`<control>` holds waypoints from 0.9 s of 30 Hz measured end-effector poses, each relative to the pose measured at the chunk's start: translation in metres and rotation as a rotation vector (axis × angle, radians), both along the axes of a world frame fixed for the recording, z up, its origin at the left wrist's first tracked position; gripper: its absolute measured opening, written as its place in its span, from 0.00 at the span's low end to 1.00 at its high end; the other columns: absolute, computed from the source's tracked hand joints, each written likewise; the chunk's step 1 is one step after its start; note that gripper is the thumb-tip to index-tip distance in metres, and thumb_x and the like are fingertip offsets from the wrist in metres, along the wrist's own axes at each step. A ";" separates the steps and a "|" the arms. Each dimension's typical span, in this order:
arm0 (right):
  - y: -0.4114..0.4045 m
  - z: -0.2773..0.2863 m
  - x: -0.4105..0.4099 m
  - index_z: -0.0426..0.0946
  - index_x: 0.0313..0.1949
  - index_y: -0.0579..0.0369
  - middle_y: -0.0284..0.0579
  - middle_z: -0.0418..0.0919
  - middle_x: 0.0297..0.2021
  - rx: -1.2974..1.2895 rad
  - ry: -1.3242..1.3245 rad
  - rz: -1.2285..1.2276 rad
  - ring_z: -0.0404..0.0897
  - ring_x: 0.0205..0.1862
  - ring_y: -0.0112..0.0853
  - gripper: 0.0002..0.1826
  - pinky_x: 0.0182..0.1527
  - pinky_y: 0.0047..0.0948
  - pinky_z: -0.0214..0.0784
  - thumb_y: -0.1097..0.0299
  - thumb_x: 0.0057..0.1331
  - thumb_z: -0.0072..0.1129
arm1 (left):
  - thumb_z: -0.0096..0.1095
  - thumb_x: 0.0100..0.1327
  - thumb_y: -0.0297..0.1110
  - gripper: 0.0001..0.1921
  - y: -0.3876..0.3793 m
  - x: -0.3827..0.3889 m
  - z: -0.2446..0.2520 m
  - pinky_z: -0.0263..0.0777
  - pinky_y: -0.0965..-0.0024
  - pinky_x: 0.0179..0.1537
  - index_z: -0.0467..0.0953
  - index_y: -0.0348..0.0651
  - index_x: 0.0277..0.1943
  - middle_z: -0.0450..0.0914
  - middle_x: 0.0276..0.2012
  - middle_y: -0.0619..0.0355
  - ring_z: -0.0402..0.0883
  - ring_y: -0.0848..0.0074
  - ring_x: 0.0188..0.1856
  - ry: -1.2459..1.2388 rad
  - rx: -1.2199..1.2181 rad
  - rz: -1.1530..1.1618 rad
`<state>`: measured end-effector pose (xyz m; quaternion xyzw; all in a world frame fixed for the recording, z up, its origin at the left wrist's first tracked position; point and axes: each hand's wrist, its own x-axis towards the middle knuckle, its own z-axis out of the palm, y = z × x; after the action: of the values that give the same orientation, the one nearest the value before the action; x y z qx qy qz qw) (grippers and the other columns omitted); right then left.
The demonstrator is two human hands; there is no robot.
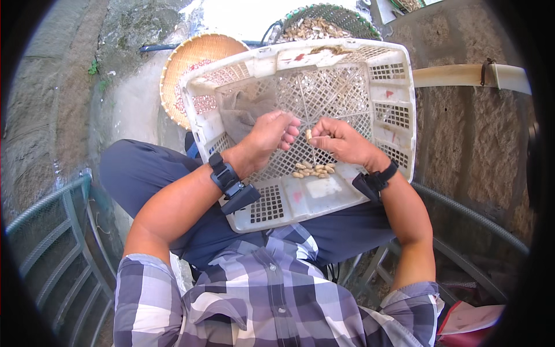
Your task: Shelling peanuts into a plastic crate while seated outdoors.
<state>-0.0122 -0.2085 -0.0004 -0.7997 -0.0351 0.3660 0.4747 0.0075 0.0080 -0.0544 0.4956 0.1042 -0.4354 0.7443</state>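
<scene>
Before me a white plastic crate (312,188) with lattice walls rests tilted across my lap. Between thumb and fingers, my right hand (340,138) holds an unshelled peanut (308,135) over the crate. My left hand (272,132) hovers close by on the left, its fingers curled inward; whether anything lies inside them is hidden. Below both hands, a small pile of unshelled peanuts (313,171) lies in the crate along its near side. A crumpled grey cloth (243,112) sits in the crate's left part, partly behind my left hand.
Beyond the crate's left side stands a round woven bamboo basket (212,45) with reddish-white kernels (184,93). Behind the far rim is a green basket (362,21) of peanut shells (316,29). Metal chair arms (45,204) curve around me. A pale pipe (451,76) runs along the right.
</scene>
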 end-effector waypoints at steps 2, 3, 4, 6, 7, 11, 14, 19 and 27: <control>0.002 0.018 0.004 0.74 0.37 0.56 0.32 0.76 0.35 0.178 0.072 -0.199 0.72 0.39 0.19 0.09 0.42 0.23 0.66 0.65 0.67 0.60 | 0.48 0.73 0.46 0.17 -0.003 -0.001 0.003 0.72 0.78 0.34 0.73 0.39 0.45 0.75 0.35 0.61 0.74 0.82 0.33 0.011 -0.077 -0.016; 0.003 0.019 0.003 0.74 0.37 0.56 0.32 0.76 0.35 0.180 0.059 -0.197 0.72 0.39 0.19 0.09 0.42 0.23 0.66 0.65 0.67 0.60 | 0.48 0.73 0.46 0.17 -0.003 -0.002 0.006 0.72 0.78 0.34 0.73 0.39 0.45 0.75 0.35 0.61 0.74 0.82 0.33 -0.003 -0.077 -0.016; 0.005 0.019 0.003 0.74 0.38 0.57 0.33 0.76 0.35 0.230 0.078 -0.239 0.72 0.39 0.19 0.09 0.42 0.23 0.66 0.65 0.67 0.60 | 0.48 0.73 0.47 0.18 -0.003 -0.003 0.010 0.72 0.78 0.34 0.74 0.39 0.45 0.75 0.35 0.61 0.74 0.82 0.33 -0.014 -0.125 -0.025; 0.009 0.026 0.004 0.73 0.37 0.56 0.34 0.76 0.35 0.247 0.093 -0.283 0.72 0.39 0.19 0.08 0.42 0.23 0.67 0.66 0.67 0.61 | 0.50 0.72 0.48 0.17 -0.005 -0.002 0.015 0.72 0.79 0.35 0.74 0.40 0.45 0.76 0.35 0.62 0.75 0.83 0.34 -0.097 -0.194 -0.078; 0.009 0.028 0.003 0.73 0.37 0.56 0.34 0.76 0.35 0.244 0.077 -0.285 0.72 0.39 0.19 0.08 0.42 0.23 0.67 0.66 0.67 0.61 | 0.50 0.72 0.48 0.17 -0.006 -0.001 0.017 0.72 0.79 0.35 0.74 0.40 0.45 0.76 0.35 0.62 0.75 0.83 0.34 -0.111 -0.199 -0.083; 0.008 0.024 -0.009 0.73 0.40 0.57 0.38 0.77 0.34 0.089 -0.200 -0.223 0.74 0.37 0.23 0.13 0.40 0.26 0.69 0.63 0.64 0.64 | 0.52 0.73 0.44 0.14 -0.008 -0.001 0.021 0.71 0.80 0.34 0.74 0.41 0.43 0.77 0.32 0.63 0.75 0.85 0.32 -0.192 -0.241 -0.093; 0.016 0.026 -0.014 0.74 0.45 0.56 0.37 0.73 0.30 0.052 -0.491 -0.147 0.72 0.32 0.24 0.17 0.36 0.26 0.68 0.64 0.61 0.67 | 0.50 0.73 0.45 0.14 -0.005 -0.001 0.018 0.70 0.82 0.32 0.74 0.42 0.42 0.76 0.31 0.64 0.74 0.86 0.31 -0.182 -0.261 -0.131; 0.022 0.037 -0.022 0.74 0.48 0.56 0.38 0.71 0.26 0.097 -0.472 -0.141 0.71 0.28 0.25 0.19 0.32 0.27 0.67 0.65 0.59 0.68 | 0.49 0.74 0.45 0.14 0.004 -0.009 0.014 0.68 0.83 0.31 0.73 0.43 0.41 0.75 0.29 0.66 0.72 0.88 0.29 -0.205 -0.302 -0.208; 0.015 0.028 -0.019 0.74 0.48 0.56 0.34 0.68 0.21 0.072 -0.499 -0.159 0.68 0.24 0.21 0.20 0.27 0.24 0.63 0.66 0.59 0.69 | 0.52 0.73 0.44 0.11 -0.002 -0.004 0.030 0.58 0.83 0.27 0.73 0.47 0.38 0.70 0.27 0.69 0.64 0.91 0.26 -0.389 -0.043 -0.322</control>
<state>-0.0317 -0.1939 0.0278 -0.8481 -0.1011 0.1176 0.5066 0.0031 0.0055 -0.0243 0.5642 -0.1306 -0.4469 0.6818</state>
